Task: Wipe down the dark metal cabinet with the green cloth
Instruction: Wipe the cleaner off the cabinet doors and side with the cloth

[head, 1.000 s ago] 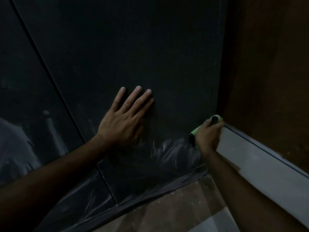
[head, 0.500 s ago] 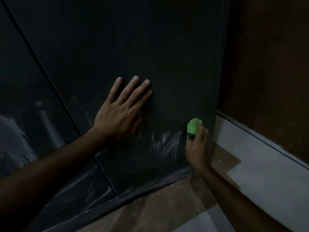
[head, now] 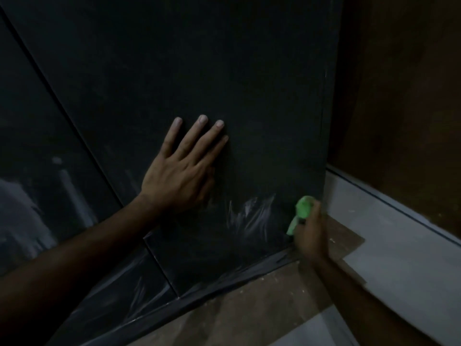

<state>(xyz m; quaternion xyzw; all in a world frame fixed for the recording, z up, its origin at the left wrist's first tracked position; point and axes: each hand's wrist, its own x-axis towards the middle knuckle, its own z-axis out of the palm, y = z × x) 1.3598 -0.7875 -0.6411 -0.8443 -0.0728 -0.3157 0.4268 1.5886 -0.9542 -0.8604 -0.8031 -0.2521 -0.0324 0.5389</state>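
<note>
Gripping a bunched green cloth [head: 303,211], a person's right hand [head: 310,233] works the low right corner of a dark metal cabinet [head: 224,71], fingers curled round the wad so that only its upper part shows above the knuckles. The left hand [head: 179,176] lies flat on the door panel to the left, fingers straight and slightly spread, holding nothing and seemingly bracing the body. Between the two hands, pale smears [head: 249,216] streak the lower part of the door, and more sheen runs along the base strip [head: 224,278] by the brown floor [head: 262,308]. To the right, a pale skirting board [head: 399,233] meets a brown wall [head: 411,96].

The light is poor, and whether the streaks are wet film, dust or residue cannot be told. That dimness looks like the main risk: patches could be missed, or dirt merely spread about by a cloth bunched so small. Working so close to the cabinet's right edge, the knuckles may scrape the metal corner or skirting, and the wad may slip off the panel. The braced palm may also leave fresh prints on the metal.
</note>
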